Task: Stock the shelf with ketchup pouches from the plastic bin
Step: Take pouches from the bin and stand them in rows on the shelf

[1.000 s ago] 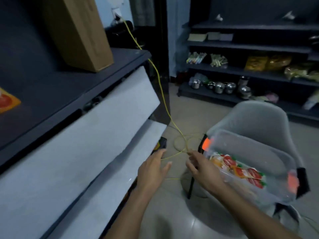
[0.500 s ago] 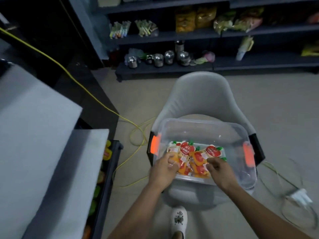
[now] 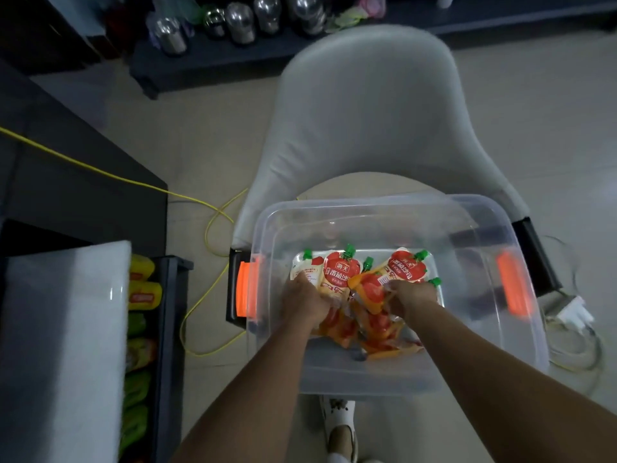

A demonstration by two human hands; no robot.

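I am seeing both forearms reaching forward and down into the plastic bin (image 3: 484, 332), the hands sitting side by side near the middle of its floor. The left hand (image 3: 305, 300) is lying knuckles-up on the pile, its fingers curling down round the ketchup pouches (image 3: 339, 274); the fingertips are buried among them, so I cannot tell how many pouches it is gripping. The right hand (image 3: 414, 295) is pinching the edge of one orange-and-red pouch, which is tilting up between the two hands, with the remaining fingers curling in close together.

The bin is clear, with an orange latch (image 3: 247, 285) on its left end and another on its right. All the pouches are lying inside it, bunched towards the near half in a loose heap. Several are showing green caps pointing away from me, and others are overlapping under the hands. The far half of the bin floor is showing bare plastic.

The bin is resting on the seat of a pale grey chair (image 3: 364, 105), whose back is rising beyond it. A yellow cable (image 3: 200, 199) is trailing across the tiled floor to the left of the chair. At the left edge a dark shelf unit (image 3: 173, 329) is holding yellow and green packs under a white panel. Steel pots (image 3: 240, 21) are standing on a low dark shelf at the far wall. A white shoe (image 3: 340, 426) is showing below the bin.
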